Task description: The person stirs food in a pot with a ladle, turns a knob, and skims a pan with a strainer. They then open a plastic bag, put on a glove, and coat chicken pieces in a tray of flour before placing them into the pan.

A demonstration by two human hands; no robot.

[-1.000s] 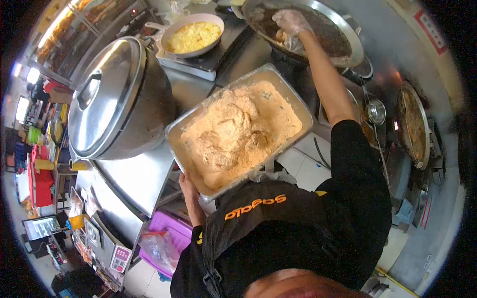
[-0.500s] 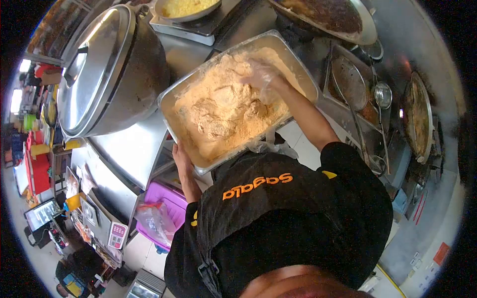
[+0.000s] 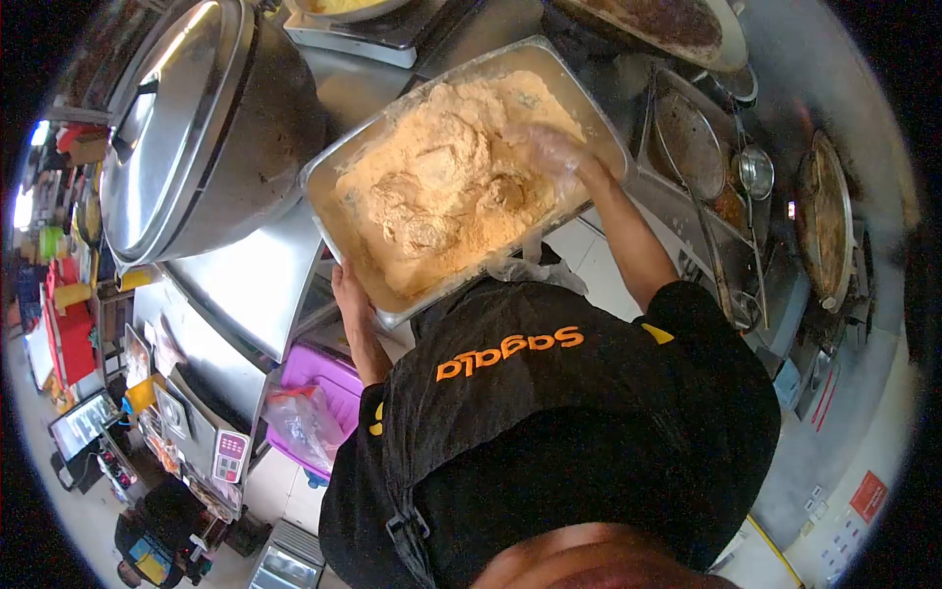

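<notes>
1 tray [image 3: 576, 90] | left hand [image 3: 353, 299] grasping its edge | right hand [image 3: 551, 150] angled over powder [image 3: 404, 273], grip: cannot tell

Layout at the tray [image 3: 587, 116]

Breaded pieces [image 3: 451, 162] lie in powder [image 3: 404, 279] at the tray's middle. The left hand [image 3: 353, 294] is at the near-left edge, the right hand [image 3: 549, 147] within the rim toward the right corner. A pot [image 3: 270, 137] stands beyond the left corner, a pan [image 3: 363, 14] on a hotplate [image 3: 348, 41] past the far-left edge, a strainer [image 3: 692, 147] right of the right corner.
</notes>
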